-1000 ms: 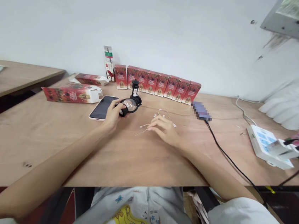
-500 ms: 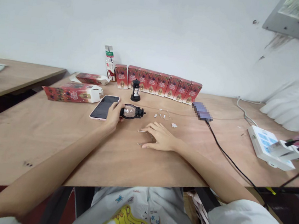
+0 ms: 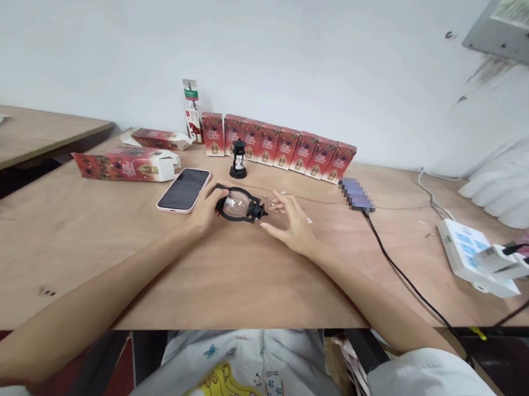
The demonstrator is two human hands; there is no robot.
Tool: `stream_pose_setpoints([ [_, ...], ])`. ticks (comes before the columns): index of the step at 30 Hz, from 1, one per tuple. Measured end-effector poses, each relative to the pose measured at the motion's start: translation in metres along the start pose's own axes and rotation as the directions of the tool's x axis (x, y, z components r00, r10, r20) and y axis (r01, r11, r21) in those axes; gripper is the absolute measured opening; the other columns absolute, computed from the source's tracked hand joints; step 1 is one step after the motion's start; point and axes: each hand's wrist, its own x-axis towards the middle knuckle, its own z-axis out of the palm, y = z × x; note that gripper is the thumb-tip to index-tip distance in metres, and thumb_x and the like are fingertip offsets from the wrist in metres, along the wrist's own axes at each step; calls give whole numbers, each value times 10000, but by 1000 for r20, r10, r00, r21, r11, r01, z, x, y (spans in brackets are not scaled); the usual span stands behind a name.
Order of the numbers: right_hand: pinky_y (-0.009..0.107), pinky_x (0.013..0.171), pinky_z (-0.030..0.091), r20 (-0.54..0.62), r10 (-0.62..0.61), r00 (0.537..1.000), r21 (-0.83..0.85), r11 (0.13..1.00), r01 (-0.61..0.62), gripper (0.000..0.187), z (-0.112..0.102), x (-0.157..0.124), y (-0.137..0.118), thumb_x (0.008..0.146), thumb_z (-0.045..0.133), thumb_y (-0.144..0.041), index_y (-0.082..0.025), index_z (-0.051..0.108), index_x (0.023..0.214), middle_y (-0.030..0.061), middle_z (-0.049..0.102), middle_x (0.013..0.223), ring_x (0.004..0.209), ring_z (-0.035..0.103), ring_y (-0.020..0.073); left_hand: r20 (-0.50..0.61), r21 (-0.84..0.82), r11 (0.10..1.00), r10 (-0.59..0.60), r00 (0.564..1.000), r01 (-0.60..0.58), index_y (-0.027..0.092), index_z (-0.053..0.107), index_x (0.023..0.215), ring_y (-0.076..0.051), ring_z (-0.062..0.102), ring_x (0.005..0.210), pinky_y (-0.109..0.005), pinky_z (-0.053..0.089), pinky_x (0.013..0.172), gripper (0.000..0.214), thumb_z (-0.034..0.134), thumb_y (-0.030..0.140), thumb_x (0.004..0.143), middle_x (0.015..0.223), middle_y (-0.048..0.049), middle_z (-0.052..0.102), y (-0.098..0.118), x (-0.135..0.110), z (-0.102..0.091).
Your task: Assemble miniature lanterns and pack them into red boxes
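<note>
My left hand (image 3: 205, 207) is closed around the base end of a small black lantern (image 3: 236, 204) with a clear bulb-shaped globe, lying on its side above the table. At the lantern's narrow top is my right hand (image 3: 290, 223), its thumb and fingers curved apart, with a thin metal wire (image 3: 257, 220) between them. Most of the wire is hidden or too fine to follow. Small white bits (image 3: 309, 220) lie behind the right hand, partly covered by it. A second black lantern (image 3: 239, 160) stands upright farther back.
A phone (image 3: 184, 189) lies beside my left hand. Several red boxes (image 3: 269, 145) line the wall near a clear bottle (image 3: 192, 115); opened red boxes (image 3: 129, 163) lie at left. On the right are a cabled purple device (image 3: 357, 195) and a white power strip (image 3: 469, 254).
My right hand has moved up and away from me, bringing the wire to the lantern's top. The lantern has shifted slightly right and turned, showing more of its globe.
</note>
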Motion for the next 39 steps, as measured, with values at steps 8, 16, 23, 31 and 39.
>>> stream_pose_setpoints([
  [8, 373, 912, 520, 23, -18, 1000, -65, 998, 20, 464, -5, 1, -4, 817, 640, -368, -230, 495, 1236, 75, 503, 1085, 1015, 572, 192, 4, -67, 997, 28, 1000, -27, 188, 580, 712, -121, 478, 565, -191, 346, 434, 161, 586, 328, 632, 657, 10, 532, -1, -2, 2],
  [16, 387, 917, 513, 21, -16, 1000, -56, 998, 18, 472, -5, 1, -5, 823, 626, -371, -241, 472, 1250, 81, 508, 1106, 1053, 563, 206, 0, -77, 996, -41, 999, 40, 189, 589, 732, -130, 491, 547, -187, 342, 405, 187, 584, 342, 623, 631, 4, 544, 3, -5, 4],
  [23, 383, 910, 526, -7, -43, 999, -50, 998, 42, 463, -6, 0, -7, 820, 640, -366, -227, 491, 1236, 80, 522, 1084, 1052, 558, 202, -19, -115, 991, -66, 998, 63, 173, 589, 716, -129, 493, 526, -198, 372, 387, 222, 578, 362, 600, 652, -3, 577, 2, -3, 5],
  [31, 410, 917, 513, 1, -23, 1000, -65, 998, 23, 501, -5, 0, -5, 827, 627, -429, -248, 477, 1269, 77, 517, 1094, 1028, 565, 208, -5, -112, 992, -49, 999, 49, 171, 584, 720, -124, 496, 505, -191, 362, 362, 185, 582, 333, 629, 651, -5, 566, 3, -4, 5],
  [39, 364, 844, 524, -31, -41, 999, -67, 997, 39, 484, -4, -1, -7, 836, 617, -445, -245, 488, 1257, 72, 522, 1056, 935, 573, 184, -15, -116, 991, -72, 997, 70, 169, 605, 685, -120, 504, 490, -187, 380, 352, 189, 604, 337, 597, 635, -1, 583, 6, -8, 8],
])
